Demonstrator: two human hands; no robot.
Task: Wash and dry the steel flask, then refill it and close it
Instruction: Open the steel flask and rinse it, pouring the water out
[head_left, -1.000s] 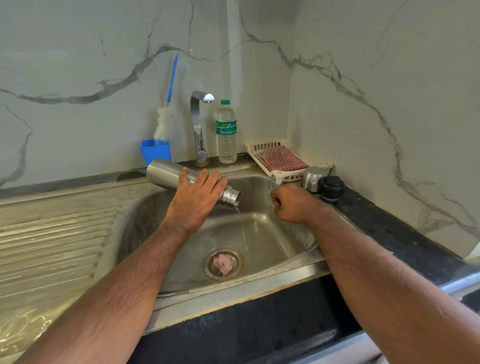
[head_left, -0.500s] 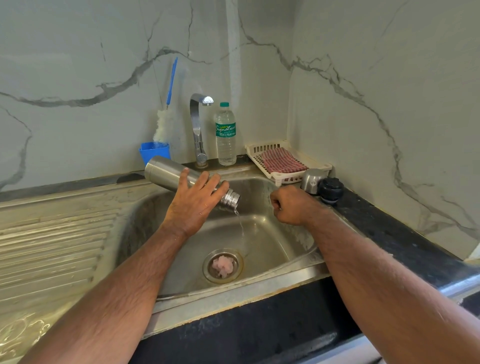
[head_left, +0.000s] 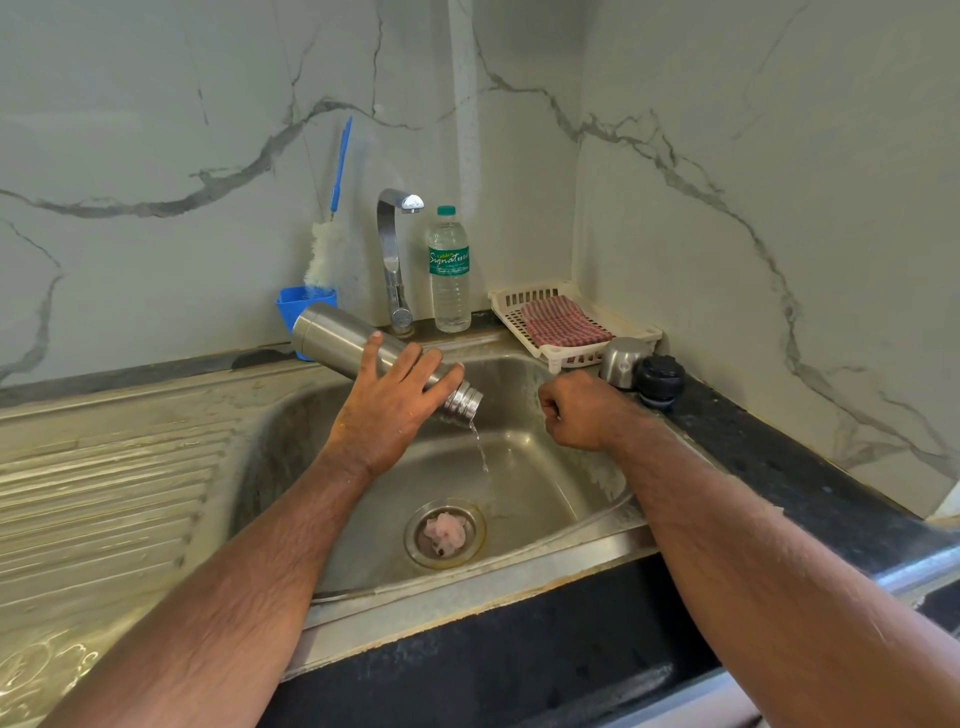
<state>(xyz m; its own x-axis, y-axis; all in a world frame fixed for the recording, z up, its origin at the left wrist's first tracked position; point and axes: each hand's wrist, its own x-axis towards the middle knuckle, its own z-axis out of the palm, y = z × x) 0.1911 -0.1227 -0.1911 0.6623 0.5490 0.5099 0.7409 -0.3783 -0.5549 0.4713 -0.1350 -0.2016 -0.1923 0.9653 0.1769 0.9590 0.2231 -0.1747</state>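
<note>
My left hand (head_left: 387, 410) grips the steel flask (head_left: 332, 340) around its body and holds it tilted, mouth down to the right, over the steel sink (head_left: 524, 467). A thin stream of water runs from the threaded neck into the basin. My right hand (head_left: 576, 413) is a closed fist holding nothing, hovering over the sink's right side. The flask's steel cup cap (head_left: 623, 361) and black stopper (head_left: 660, 379) stand on the dark counter at the sink's right corner.
A tap (head_left: 395, 260) and a plastic water bottle (head_left: 449, 270) stand behind the sink. A blue cup (head_left: 293, 306) holds a bottle brush (head_left: 324, 254). A white basket (head_left: 519, 299) holds a red checked cloth (head_left: 563, 322). A ribbed drainboard (head_left: 104, 493) lies left; the drain (head_left: 444, 532) holds pink residue.
The flask stays tilted over the sink and keeps draining; the stream is a thin trickle. Both hands hold nearly the same places.
</note>
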